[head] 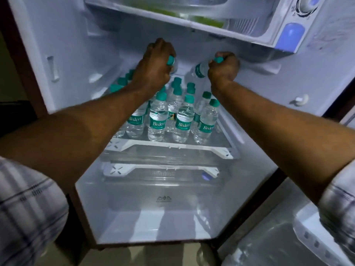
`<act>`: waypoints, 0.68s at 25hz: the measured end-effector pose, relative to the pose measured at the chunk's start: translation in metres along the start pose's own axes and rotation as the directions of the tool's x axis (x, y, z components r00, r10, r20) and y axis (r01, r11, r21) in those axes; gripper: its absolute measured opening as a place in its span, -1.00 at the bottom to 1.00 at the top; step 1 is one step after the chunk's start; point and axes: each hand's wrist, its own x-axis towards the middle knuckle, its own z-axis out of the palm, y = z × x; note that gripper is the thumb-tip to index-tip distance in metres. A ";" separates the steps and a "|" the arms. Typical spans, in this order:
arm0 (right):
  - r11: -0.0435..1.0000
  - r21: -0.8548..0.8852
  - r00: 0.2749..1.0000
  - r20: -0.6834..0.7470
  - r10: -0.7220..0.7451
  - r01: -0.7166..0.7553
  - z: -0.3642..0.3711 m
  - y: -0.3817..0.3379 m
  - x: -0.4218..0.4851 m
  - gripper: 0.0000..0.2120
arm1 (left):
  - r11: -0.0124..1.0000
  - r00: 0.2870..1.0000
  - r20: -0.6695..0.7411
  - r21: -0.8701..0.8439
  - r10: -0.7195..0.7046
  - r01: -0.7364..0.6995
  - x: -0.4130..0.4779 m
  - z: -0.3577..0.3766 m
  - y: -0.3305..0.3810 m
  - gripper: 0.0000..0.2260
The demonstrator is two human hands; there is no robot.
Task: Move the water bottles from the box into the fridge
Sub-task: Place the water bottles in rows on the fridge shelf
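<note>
From where I stand, the left hand [153, 62] is fisted round the neck of the left-hand bottle [174, 67]. Its teal cap [170, 60] pokes out at the hand's 3 o'clock, and the body runs off toward 5 o'clock, mostly hidden behind the knuckles, so I can't judge its tilt exactly. The right hand [223, 67] grips the right-hand bottle [199, 71] by the cap end. That bottle plainly lies on a slant, with its long axis running from the fist down toward 8 o'clock and its base pointing at the middle of the fridge [76, 54].

Both hands are held deep inside, above the back of the glass shelf [192, 147]. The standing Bisleri bottles [156, 120] fill the shelf's middle and front. They lie at 5 o'clock from the left hand and 7 o'clock from the right, upright and packed touching one another. More teal-capped bottles [120, 82] run along the left wall, at 8 o'clock from the left hand.

The bare patch I can make out lies between the two fists, behind the back row. To my eye the right-hand bottle has to swing upright, base to 6 o'clock, before it goes down there. The left hand looks slightly nearer that spot. The box is not in view.
</note>
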 end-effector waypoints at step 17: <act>0.822 -0.510 0.874 0.484 0.031 0.254 0.090 0.035 0.038 -0.56 | 0.972 0.879 0.415 0.120 -0.235 0.203 0.072 0.098 -0.067 -0.62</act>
